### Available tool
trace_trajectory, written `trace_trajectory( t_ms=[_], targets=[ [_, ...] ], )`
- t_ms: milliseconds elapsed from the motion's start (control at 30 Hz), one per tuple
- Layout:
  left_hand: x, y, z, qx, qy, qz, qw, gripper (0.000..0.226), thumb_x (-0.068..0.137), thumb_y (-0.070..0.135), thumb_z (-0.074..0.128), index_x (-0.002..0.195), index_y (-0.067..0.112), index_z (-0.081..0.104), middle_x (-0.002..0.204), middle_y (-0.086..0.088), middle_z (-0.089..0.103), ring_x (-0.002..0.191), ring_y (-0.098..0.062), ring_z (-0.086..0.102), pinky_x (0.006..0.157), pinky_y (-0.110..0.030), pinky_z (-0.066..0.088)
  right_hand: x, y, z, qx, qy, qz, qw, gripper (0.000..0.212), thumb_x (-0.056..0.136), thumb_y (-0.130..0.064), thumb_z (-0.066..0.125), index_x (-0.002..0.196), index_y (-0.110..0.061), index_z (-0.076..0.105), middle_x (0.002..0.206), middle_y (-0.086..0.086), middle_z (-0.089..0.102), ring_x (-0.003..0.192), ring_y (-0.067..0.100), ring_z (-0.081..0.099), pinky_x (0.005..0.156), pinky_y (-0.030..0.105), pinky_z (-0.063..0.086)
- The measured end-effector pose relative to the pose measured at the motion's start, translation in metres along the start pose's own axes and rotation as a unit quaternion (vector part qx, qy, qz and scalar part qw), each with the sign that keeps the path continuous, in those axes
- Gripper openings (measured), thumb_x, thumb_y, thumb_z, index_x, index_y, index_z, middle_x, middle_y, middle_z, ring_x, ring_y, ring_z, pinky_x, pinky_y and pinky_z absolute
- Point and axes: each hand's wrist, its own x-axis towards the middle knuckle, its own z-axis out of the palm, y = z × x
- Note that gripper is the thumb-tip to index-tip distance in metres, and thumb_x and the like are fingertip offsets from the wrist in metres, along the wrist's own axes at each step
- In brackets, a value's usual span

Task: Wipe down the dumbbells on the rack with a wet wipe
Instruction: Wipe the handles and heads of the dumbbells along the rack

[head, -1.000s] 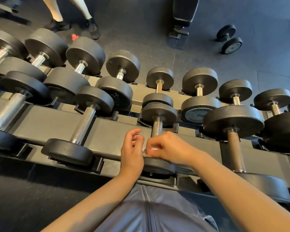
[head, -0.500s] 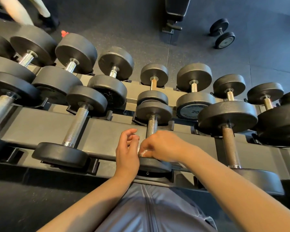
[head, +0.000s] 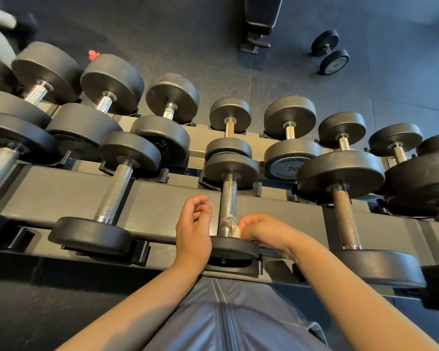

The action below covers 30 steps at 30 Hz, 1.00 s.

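Grey steel rack (head: 162, 198) cradles a black-headed, knurled-chrome dumbbell (head: 228, 198), axis pointing away; right hand (head: 264, 233) pinches a white wet wipe (head: 235, 230) against its handle; left hand (head: 193, 229) relaxed, empty.

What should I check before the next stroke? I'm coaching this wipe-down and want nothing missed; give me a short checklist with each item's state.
1. Wet wipe in the right hand: ok, pinched against the handle.
2. Wipe touching the near end of the handle: ok.
3. Upper part of the handle free for a stroke: ok, bare knurled metal shows.
4. Left hand out of the way: ok, beside the handle, fingers loosely curled, holding nothing.
5. Dumbbell seated in the rack: ok, near head in its cradle.
6. Wipe still moist: cannot tell.
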Motion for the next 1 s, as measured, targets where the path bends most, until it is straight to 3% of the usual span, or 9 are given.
trace_trajectory(
  t_ms=[200, 267, 400, 500, 600, 700, 767, 867, 1000],
  targets=[
    [0.0, 0.0, 0.001, -0.008, 0.017, 0.005, 1.0, 0.022, 0.097, 0.007, 0.049, 0.105, 0.027, 0.056, 0.095, 0.002, 0.061, 0.086, -0.008, 0.058, 0.072, -0.012, 0.046, -0.007, 0.004, 0.011, 0.107, 0.034, -0.006, 0.994, 0.024, 0.087, 0.0, 0.056, 0.07, -0.015, 0.052, 0.071, 0.001, 0.054, 0.07, 0.012, 0.05, 0.061, 0.02, 0.042],
    [0.0, 0.0, 0.001, -0.016, 0.026, 0.011, 0.999, 0.027, 0.097, 0.004, 0.048, 0.104, 0.029, 0.055, 0.093, 0.002, 0.06, 0.084, -0.008, 0.058, 0.072, -0.013, 0.047, -0.012, -0.003, 0.01, 0.049, 0.056, -0.01, 0.997, 0.019, 0.088, -0.004, 0.06, 0.073, -0.015, 0.055, 0.076, 0.001, 0.057, 0.076, 0.013, 0.053, 0.069, 0.023, 0.045],
    [-0.001, -0.001, 0.001, -0.023, 0.022, 0.004, 0.999, 0.026, 0.097, 0.005, 0.047, 0.106, 0.028, 0.054, 0.092, 0.002, 0.06, 0.081, -0.004, 0.057, 0.07, -0.013, 0.047, -0.017, -0.031, 0.004, -0.188, 0.06, -0.033, 0.98, 0.007, 0.086, -0.011, 0.064, 0.082, -0.016, 0.063, 0.087, 0.001, 0.062, 0.089, 0.017, 0.057, 0.084, 0.032, 0.047],
    [0.0, 0.0, 0.002, -0.026, 0.035, -0.004, 0.999, 0.023, 0.097, 0.006, 0.048, 0.109, 0.025, 0.054, 0.091, 0.002, 0.059, 0.08, -0.005, 0.056, 0.065, -0.008, 0.044, -0.017, -0.053, 0.002, -0.361, 0.001, -0.059, 0.931, 0.014, 0.088, -0.009, 0.059, 0.099, -0.013, 0.066, 0.101, 0.005, 0.063, 0.093, 0.02, 0.06, 0.085, 0.035, 0.052],
    [-0.004, 0.001, 0.004, -0.024, 0.044, -0.018, 0.999, 0.023, 0.097, 0.009, 0.048, 0.113, 0.026, 0.052, 0.092, 0.001, 0.057, 0.079, -0.004, 0.055, 0.067, -0.012, 0.045, -0.013, -0.074, 0.001, -0.466, -0.051, -0.123, 0.875, 0.027, 0.089, -0.007, 0.056, 0.111, -0.018, 0.067, 0.106, 0.002, 0.065, 0.091, 0.017, 0.061, 0.082, 0.03, 0.054],
    [-0.007, 0.004, 0.005, -0.007, 0.099, -0.033, 0.995, 0.024, 0.098, 0.013, 0.048, 0.108, 0.034, 0.051, 0.098, -0.002, 0.058, 0.09, -0.016, 0.058, 0.072, -0.023, 0.045, 0.004, -0.084, 0.014, -0.615, -0.1, -0.175, 0.763, 0.023, 0.089, -0.01, 0.055, 0.109, -0.01, 0.067, 0.1, 0.006, 0.067, 0.087, 0.02, 0.062, 0.072, 0.028, 0.048],
    [-0.011, 0.007, 0.01, 0.007, 0.16, -0.041, 0.986, 0.021, 0.098, 0.015, 0.049, 0.109, 0.033, 0.052, 0.098, -0.002, 0.058, 0.088, -0.016, 0.058, 0.068, -0.023, 0.043, 0.017, -0.079, 0.019, -0.672, -0.11, -0.21, 0.701, 0.018, 0.092, -0.013, 0.051, 0.103, -0.006, 0.064, 0.102, 0.009, 0.064, 0.087, 0.023, 0.06, 0.066, 0.029, 0.046],
    [-0.018, 0.01, 0.025, 0.003, 0.245, -0.066, 0.967, 0.017, 0.097, 0.015, 0.051, 0.106, 0.028, 0.054, 0.093, 0.002, 0.057, 0.082, -0.012, 0.055, 0.064, -0.023, 0.042, 0.028, -0.072, 0.014, -0.703, -0.124, -0.261, 0.65, 0.018, 0.094, -0.017, 0.046, 0.095, -0.009, 0.062, 0.101, 0.011, 0.059, 0.086, 0.027, 0.057, 0.075, 0.039, 0.049],
    [-0.028, 0.006, 0.051, -0.064, 0.325, -0.124, 0.935, 0.015, 0.096, 0.018, 0.051, 0.104, 0.03, 0.056, 0.098, 0.003, 0.058, 0.088, -0.01, 0.055, 0.073, -0.027, 0.043, 0.032, -0.068, 0.005, -0.716, -0.147, -0.289, 0.618, 0.015, 0.092, -0.015, 0.047, 0.085, -0.01, 0.059, 0.098, 0.01, 0.057, 0.079, 0.024, 0.053, 0.066, 0.033, 0.041]
  ],
)
